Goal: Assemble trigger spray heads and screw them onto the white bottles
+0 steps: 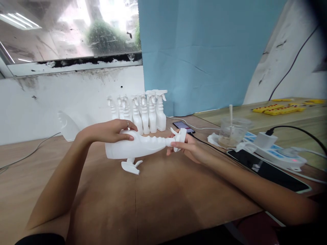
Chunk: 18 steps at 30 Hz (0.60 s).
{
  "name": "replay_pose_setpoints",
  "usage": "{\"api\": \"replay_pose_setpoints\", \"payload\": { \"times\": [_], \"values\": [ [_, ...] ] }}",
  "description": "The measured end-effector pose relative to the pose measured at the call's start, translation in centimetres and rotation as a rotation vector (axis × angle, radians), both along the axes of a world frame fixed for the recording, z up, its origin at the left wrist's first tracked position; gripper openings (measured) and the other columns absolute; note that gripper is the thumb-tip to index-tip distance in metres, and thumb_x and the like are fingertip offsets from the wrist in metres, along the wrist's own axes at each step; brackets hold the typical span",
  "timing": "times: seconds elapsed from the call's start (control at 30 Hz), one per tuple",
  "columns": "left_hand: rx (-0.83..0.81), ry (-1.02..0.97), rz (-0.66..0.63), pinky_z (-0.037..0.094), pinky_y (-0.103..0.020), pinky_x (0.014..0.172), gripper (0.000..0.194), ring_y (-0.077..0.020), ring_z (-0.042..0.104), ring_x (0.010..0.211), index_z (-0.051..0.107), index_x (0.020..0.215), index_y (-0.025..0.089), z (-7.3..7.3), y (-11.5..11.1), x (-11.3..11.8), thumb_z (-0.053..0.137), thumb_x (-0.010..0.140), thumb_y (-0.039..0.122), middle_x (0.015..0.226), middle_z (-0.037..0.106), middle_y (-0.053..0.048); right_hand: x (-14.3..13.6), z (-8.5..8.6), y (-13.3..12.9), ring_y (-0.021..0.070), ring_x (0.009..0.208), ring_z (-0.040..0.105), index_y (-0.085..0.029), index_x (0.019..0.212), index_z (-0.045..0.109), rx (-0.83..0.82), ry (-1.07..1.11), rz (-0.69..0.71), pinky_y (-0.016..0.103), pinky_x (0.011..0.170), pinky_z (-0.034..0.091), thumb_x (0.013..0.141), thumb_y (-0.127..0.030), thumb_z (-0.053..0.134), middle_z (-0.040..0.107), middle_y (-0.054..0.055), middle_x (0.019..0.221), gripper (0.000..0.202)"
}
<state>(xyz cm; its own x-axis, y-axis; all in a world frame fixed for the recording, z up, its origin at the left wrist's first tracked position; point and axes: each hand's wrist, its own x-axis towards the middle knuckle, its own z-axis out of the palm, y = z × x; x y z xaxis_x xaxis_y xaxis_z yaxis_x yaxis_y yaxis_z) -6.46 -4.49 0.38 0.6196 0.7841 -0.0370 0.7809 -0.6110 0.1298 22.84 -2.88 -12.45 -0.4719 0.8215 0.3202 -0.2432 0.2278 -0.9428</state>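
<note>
A white spray bottle (138, 146) is held on its side above the brown table, its base to the left and its neck to the right. My left hand (114, 131) is wrapped over the bottle's body near the base. At the neck, my right hand (187, 146) grips the white trigger head (180, 139), which meets the bottle's mouth. A second trigger head (131, 166) lies on the table just below the bottle.
Several white spray bottles (160, 115) stand upright against the wall. A headless bottle (67, 126) is at the left. To the right are a phone (182, 127), a plastic cup (231, 134), a power strip (288, 160), a dark tablet (268, 170) and cables.
</note>
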Motion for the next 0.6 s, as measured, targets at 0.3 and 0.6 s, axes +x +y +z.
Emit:
{"api": "replay_pose_setpoints", "payload": {
  "times": [0.3,0.6],
  "values": [
    [0.01,0.02,-0.011,0.042,-0.028,0.085,0.045,-0.0226,0.053,0.111,0.051,0.126,0.024,-0.15,-0.19,0.37,0.044,0.09,0.05,0.128,0.056,-0.004,0.05,-0.76,0.31,0.0139,0.076,0.054,-0.023,0.097,0.051,0.058,-0.028,-0.126,0.025,0.064,0.043,0.059,-0.025,0.083,0.057,0.0,0.094,0.05],
    [0.018,0.004,-0.005,0.043,-0.027,0.085,0.044,-0.0218,0.053,0.111,0.051,0.126,0.024,-0.05,-0.19,0.23,0.044,0.09,0.049,0.128,0.056,-0.004,-0.3,-0.46,-0.06,0.0142,0.068,0.056,-0.022,0.096,0.049,-0.084,0.097,-0.122,0.028,0.06,0.043,0.06,-0.021,0.081,0.06,0.001,0.088,0.049]
  ]
}}
